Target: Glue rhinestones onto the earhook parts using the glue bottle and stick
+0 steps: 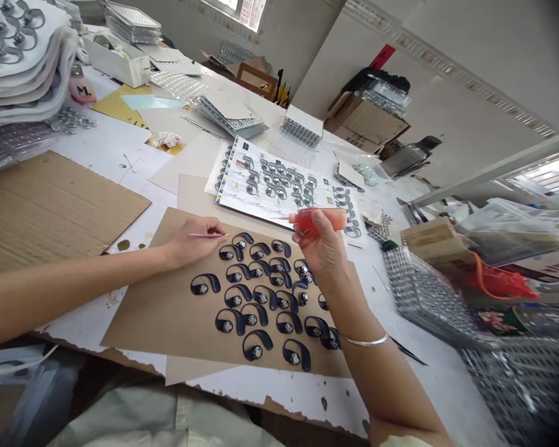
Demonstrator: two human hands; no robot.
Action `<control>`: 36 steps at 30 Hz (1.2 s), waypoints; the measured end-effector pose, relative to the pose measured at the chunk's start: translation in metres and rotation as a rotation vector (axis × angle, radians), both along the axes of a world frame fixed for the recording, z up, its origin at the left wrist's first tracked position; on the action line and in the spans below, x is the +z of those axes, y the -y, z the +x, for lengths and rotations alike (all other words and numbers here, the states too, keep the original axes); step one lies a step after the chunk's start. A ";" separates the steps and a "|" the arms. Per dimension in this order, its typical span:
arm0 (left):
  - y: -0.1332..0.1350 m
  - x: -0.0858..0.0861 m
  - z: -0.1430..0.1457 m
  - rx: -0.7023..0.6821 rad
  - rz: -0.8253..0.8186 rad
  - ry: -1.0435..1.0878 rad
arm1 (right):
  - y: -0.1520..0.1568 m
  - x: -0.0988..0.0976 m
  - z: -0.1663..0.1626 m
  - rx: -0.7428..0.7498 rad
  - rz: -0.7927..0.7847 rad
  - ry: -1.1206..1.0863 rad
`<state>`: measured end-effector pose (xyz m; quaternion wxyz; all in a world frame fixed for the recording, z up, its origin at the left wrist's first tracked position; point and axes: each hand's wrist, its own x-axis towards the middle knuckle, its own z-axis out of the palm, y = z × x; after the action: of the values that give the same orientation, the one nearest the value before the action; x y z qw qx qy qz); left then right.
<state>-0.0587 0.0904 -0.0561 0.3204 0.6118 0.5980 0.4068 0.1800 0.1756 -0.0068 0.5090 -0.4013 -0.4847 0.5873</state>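
My left hand [198, 241] is closed round a thin pink stick [207, 235], whose tip points right, just beside the nearest black ear-hook pieces. In my right hand [325, 245] lies a squeeze bottle [314, 220] with red content, held sideways above the cardboard with its fine needle tip pointing left. Several black ear-hook pieces [259, 295], each with a shiny silver part, are spread over a brown cardboard sheet [168, 316] between my hands. My right forearm covers some of them.
Behind the cardboard lies a printed sheet [240, 195] with more ear-hook shapes. A stack of padded trays [23, 81] stands far left, near a pink-based bottle [81, 87]. Another cardboard piece [51, 211] lies left. Gem-filled clear trays [423, 292] crowd the right edge; black tweezers [407, 352] lie near my right forearm.
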 end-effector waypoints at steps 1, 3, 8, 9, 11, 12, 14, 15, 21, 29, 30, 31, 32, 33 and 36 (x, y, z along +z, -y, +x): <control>-0.001 -0.001 0.003 -0.038 0.043 -0.041 | -0.002 -0.004 -0.003 -0.002 0.008 -0.009; -0.001 -0.004 0.006 -0.129 0.167 -0.111 | -0.004 -0.010 -0.008 -0.001 0.032 -0.013; 0.007 -0.012 0.006 -0.344 0.376 -0.165 | -0.002 -0.015 -0.010 0.017 0.132 0.031; 0.007 -0.012 0.006 -0.355 0.378 -0.159 | -0.001 -0.014 -0.010 0.005 0.152 0.031; 0.004 -0.013 0.010 -0.384 0.379 -0.149 | 0.000 -0.012 -0.009 -0.008 0.180 0.032; 0.003 -0.014 0.012 -0.403 0.383 -0.146 | 0.000 -0.011 -0.008 -0.004 0.194 0.039; 0.000 -0.014 0.014 -0.461 0.398 -0.145 | 0.000 -0.010 -0.007 0.016 0.233 0.059; -0.001 -0.014 0.014 -0.493 0.403 -0.150 | 0.000 -0.009 -0.006 0.024 0.255 0.071; 0.008 0.003 0.003 -0.386 0.348 -0.251 | 0.000 -0.005 0.001 -0.007 0.339 0.105; -0.031 0.003 0.024 -0.204 0.227 -0.411 | 0.002 -0.006 -0.028 -0.042 0.291 0.036; -0.037 0.000 0.026 -0.212 0.174 -0.389 | 0.002 -0.006 -0.030 -0.046 0.303 0.051; -0.041 -0.003 0.028 -0.224 0.143 -0.363 | 0.003 -0.006 -0.031 -0.057 0.319 0.064; -0.043 -0.006 0.028 -0.232 0.152 -0.339 | 0.004 -0.006 -0.030 -0.068 0.333 0.072; -0.042 -0.008 0.028 -0.235 0.208 -0.323 | 0.004 -0.006 -0.029 -0.076 0.347 0.076; -0.032 -0.008 0.023 -0.238 0.501 -0.330 | 0.004 -0.004 -0.024 -0.087 0.370 0.070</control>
<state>-0.0357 0.1223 -0.0644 0.1038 0.7951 0.4475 0.3961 0.1565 0.1713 -0.0111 0.5819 -0.3417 -0.5840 0.4512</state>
